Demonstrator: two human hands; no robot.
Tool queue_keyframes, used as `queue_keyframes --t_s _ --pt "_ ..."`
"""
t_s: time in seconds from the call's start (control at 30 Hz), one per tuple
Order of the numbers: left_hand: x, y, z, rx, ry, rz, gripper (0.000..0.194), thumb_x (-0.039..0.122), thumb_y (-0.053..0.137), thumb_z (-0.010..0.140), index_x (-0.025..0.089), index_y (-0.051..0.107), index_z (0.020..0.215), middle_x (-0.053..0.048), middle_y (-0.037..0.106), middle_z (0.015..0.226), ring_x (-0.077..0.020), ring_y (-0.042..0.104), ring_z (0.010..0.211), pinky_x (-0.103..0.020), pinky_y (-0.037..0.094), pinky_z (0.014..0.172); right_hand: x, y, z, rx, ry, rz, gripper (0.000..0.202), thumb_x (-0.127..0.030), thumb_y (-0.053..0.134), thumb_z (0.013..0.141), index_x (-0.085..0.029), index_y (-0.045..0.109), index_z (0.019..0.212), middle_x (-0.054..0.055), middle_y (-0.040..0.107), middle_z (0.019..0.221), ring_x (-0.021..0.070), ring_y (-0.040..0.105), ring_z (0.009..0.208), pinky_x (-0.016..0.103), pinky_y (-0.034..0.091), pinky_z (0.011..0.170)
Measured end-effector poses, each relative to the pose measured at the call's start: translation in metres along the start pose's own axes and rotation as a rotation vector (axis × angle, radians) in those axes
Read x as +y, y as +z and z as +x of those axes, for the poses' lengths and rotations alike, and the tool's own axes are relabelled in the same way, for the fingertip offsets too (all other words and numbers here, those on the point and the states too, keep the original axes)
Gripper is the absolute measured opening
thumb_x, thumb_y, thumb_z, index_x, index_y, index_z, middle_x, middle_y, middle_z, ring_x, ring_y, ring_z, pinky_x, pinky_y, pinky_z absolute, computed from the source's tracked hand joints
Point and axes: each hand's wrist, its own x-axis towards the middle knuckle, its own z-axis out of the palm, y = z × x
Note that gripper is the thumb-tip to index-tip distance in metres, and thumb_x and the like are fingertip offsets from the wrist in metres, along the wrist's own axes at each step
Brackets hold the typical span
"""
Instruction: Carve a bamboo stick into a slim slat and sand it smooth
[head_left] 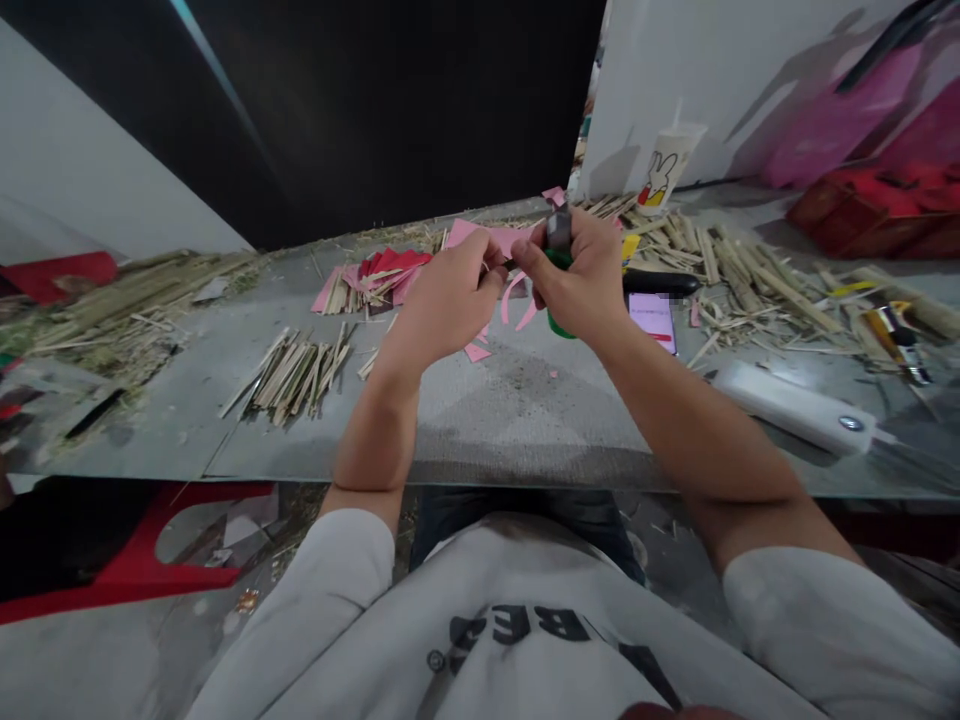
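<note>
Pink strip (517, 300): pinched between both hands above the table (480, 420), curling down.
Left hand (450, 300): fingertips closed on the strip.
Right hand (581, 275): wrapped around a green tool (559, 255), thumb on the strip.
Nearby: stick bundle (296, 372) to the left, phone (652, 318) to the right, cup (664, 170) behind.

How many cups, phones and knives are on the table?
Cup: 1
Phone: 1
Black-handled knife: 1
Total: 3
</note>
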Motion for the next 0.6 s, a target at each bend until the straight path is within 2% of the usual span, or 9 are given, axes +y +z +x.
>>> queue_keyframes --t_s 0.1,0.3,0.4,0.5,0.6 --pt "0.001 -0.001 -0.001 0.012 -0.001 0.043 0.009 0.018 0.062 0.103 0.027 0.065 0.100 -0.002 0.069 0.085 -0.0214 0.065 0.086 -0.037 0.049 0.083 -0.002 -0.002 0.003 0.126 -0.086 -0.009 0.037 -0.056 0.089 0.101 -0.029 0.063 0.105 -0.003 0.049 0.061 0.0179 0.055 0.057 0.032 0.038 0.045" --pt "-0.001 0.002 -0.001 0.081 0.008 0.080 0.006 0.022 0.066 0.100 0.028 0.064 0.099 -0.004 0.071 0.087 -0.0238 0.066 0.090 -0.039 0.051 0.086 -0.003 -0.008 0.011 0.278 -0.061 -0.048 0.035 -0.055 0.086 0.101 -0.028 0.062 0.102 -0.006 0.045 0.058 0.0155 0.051 0.051 0.028 0.042 0.043" --pt "0.001 0.005 -0.001 0.049 0.004 0.075 0.007 0.022 0.066 0.099 0.028 0.063 0.096 -0.004 0.071 0.086 -0.0237 0.065 0.086 -0.039 0.050 0.085 -0.010 -0.011 0.008 0.256 -0.046 -0.070 0.039 -0.052 0.091 0.096 -0.028 0.061 0.097 -0.006 0.048 0.056 0.0140 0.044 0.047 0.027 0.038 0.037" --pt "0.002 0.003 -0.001 0.036 0.002 0.078 0.008 0.021 0.066 0.098 0.028 0.062 0.094 -0.003 0.069 0.083 -0.0237 0.064 0.085 -0.040 0.048 0.084 -0.017 -0.012 0.003 0.171 0.008 -0.071 0.038 -0.038 0.095 0.091 -0.028 0.059 0.093 -0.008 0.047 0.054 0.0118 0.041 0.043 0.025 0.036 0.035" --pt "0.003 -0.002 -0.001 0.021 0.002 0.071 0.010 0.021 0.066 0.098 0.027 0.060 0.093 -0.003 0.068 0.081 -0.0232 0.063 0.084 -0.040 0.047 0.084 -0.018 -0.010 0.001 0.171 0.033 -0.041 0.034 -0.025 0.093 0.089 -0.026 0.058 0.090 -0.008 0.046 0.055 0.0097 0.039 0.042 0.024 0.035 0.035"
